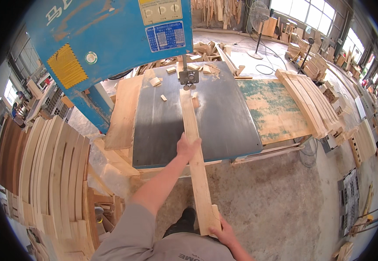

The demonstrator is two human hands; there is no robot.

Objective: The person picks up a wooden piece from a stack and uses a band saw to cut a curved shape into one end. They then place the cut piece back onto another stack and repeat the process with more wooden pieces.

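A long pale wooden board (194, 130) lies partly on the dark metal table of a blue bandsaw (163, 130), its far end close to the blade guide (189, 77). My left hand (188, 146) grips the board near the table's front edge. My right hand (224, 231) holds the board's near end, where a small block (215, 216) sits along its right side; whether the block is part of the board I cannot tell. Small wood offcuts (155, 81) lie around the blade guide.
The blue saw housing (117, 42) rises at the upper left. Stacked boards (55, 176) stand at the left. More boards (306, 101) lie on a worn side table (270, 111) at the right. A pedestal fan (258, 32) and scrap wood (208, 50) are beyond.
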